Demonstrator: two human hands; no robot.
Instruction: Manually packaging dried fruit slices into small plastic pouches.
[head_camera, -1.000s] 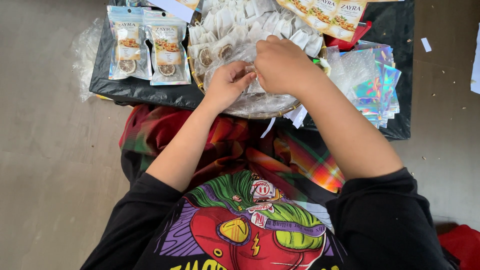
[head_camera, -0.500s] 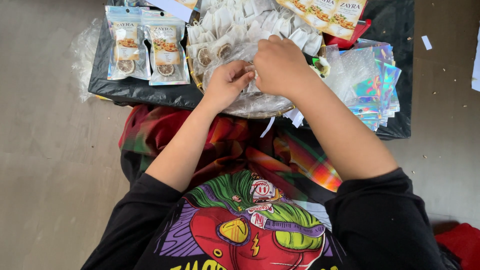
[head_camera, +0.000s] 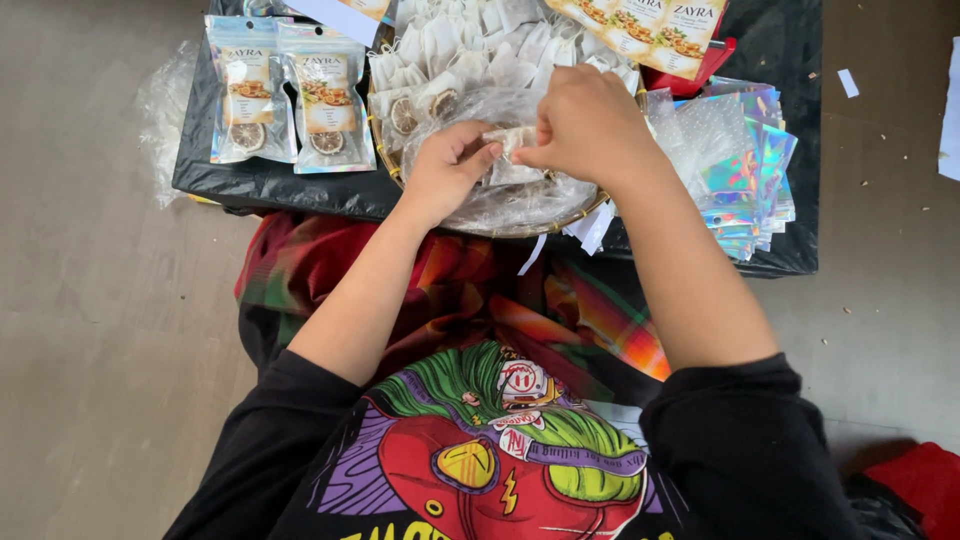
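Your left hand (head_camera: 445, 170) and right hand (head_camera: 585, 125) pinch one small white sachet (head_camera: 512, 150) between them, held over the round basket (head_camera: 560, 222) of sachets. Compared with a moment ago, the sachet seems to have come up clear between your fingertips, though clear plastic blurs its edges. Two filled pouches (head_camera: 285, 95) lie to the left, holographic empty pouches (head_camera: 750, 180) to the right.

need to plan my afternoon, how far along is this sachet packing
Early, by the look of it. Done: two sealed pouches with dried slices lie at the left of the black-covered board. In hand: left hand and right hand pinch one small white sachet above the basket. Left: many white sachets fill the basket, and a stack of empty holographic pouches waits at the right.
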